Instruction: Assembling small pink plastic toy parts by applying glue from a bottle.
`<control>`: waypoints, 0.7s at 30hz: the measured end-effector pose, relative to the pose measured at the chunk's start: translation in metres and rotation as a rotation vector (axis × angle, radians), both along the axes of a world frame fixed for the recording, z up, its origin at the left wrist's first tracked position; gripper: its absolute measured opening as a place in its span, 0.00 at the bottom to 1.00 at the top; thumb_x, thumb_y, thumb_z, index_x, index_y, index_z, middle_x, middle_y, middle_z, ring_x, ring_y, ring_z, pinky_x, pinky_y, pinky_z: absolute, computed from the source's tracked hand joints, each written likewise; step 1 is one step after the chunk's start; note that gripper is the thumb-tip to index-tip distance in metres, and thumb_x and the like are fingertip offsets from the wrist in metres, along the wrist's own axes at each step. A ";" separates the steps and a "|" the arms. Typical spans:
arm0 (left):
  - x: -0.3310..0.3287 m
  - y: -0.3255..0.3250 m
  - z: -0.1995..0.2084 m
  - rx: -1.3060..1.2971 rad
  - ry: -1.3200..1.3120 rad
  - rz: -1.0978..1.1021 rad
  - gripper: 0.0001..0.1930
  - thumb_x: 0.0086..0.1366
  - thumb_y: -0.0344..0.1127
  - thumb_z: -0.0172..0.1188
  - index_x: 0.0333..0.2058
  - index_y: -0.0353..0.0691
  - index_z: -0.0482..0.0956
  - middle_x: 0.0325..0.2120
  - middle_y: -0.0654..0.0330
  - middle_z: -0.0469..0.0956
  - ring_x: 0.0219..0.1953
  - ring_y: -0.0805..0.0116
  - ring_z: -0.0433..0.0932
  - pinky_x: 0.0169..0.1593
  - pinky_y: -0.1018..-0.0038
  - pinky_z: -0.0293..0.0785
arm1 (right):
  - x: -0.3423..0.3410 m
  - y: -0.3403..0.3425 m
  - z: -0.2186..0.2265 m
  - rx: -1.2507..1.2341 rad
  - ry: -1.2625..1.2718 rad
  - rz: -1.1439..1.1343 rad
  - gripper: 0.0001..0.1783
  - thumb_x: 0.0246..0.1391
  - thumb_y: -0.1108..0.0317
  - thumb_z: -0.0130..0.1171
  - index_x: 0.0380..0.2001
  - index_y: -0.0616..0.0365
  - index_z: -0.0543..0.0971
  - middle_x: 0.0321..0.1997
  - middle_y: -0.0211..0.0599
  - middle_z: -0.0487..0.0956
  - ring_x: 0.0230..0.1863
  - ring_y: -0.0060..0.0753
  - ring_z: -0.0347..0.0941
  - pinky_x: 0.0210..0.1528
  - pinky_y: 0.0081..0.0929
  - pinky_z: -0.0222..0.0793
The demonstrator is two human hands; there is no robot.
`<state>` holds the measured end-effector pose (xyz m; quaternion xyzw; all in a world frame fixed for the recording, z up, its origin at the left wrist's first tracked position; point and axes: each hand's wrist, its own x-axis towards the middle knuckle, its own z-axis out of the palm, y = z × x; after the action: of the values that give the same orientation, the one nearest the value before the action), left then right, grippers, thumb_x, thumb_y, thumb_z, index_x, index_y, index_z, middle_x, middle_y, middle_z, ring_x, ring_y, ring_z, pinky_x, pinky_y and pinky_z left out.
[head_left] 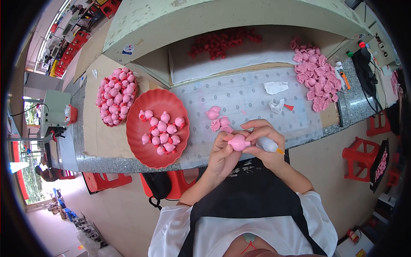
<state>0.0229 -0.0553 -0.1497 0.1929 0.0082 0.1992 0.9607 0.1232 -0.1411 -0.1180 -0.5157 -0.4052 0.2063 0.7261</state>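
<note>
Crowding the bench (107, 141), a red tray (141, 145) of finished pink figures sits toward its left end, with a fuller basket (116, 96) behind it and a loose heap of pink shells (316, 81) near the right end. Over the front edge, the left hand (222, 154) curls closed around a pink toy piece (238, 143), while the right hand (265, 137) pinches a small white glue bottle (269, 144) against it.

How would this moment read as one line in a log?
left hand: holds pink toy piece | right hand: holds white tube | red tray: pink figures
</note>
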 end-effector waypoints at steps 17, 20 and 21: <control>-0.002 0.001 -0.006 0.069 -0.035 0.037 0.09 0.52 0.34 0.55 0.34 0.49 0.72 0.40 0.52 0.68 0.46 0.61 0.63 0.51 0.65 0.54 | -0.005 0.002 -0.005 0.051 0.218 0.064 0.08 0.33 0.79 0.60 0.22 0.62 0.74 0.36 0.42 0.71 0.38 0.30 0.68 0.42 0.27 0.64; -0.001 0.003 -0.003 0.117 0.057 0.066 0.10 0.51 0.33 0.56 0.34 0.45 0.72 0.39 0.53 0.68 0.45 0.63 0.65 0.50 0.68 0.57 | -0.008 0.003 -0.012 0.048 0.325 0.044 0.08 0.33 0.76 0.61 0.22 0.61 0.73 0.35 0.41 0.70 0.37 0.29 0.67 0.41 0.25 0.63; -0.001 0.004 0.000 0.161 0.147 0.084 0.11 0.50 0.32 0.57 0.34 0.42 0.72 0.39 0.54 0.68 0.45 0.64 0.66 0.49 0.70 0.58 | -0.009 0.003 -0.012 0.040 0.438 0.031 0.09 0.33 0.74 0.62 0.21 0.60 0.72 0.34 0.40 0.70 0.35 0.28 0.67 0.40 0.24 0.62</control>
<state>0.0219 -0.0515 -0.1496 0.2828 0.0707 0.2246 0.9298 0.1147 -0.1384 -0.1303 -0.4377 -0.2496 0.3166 0.8036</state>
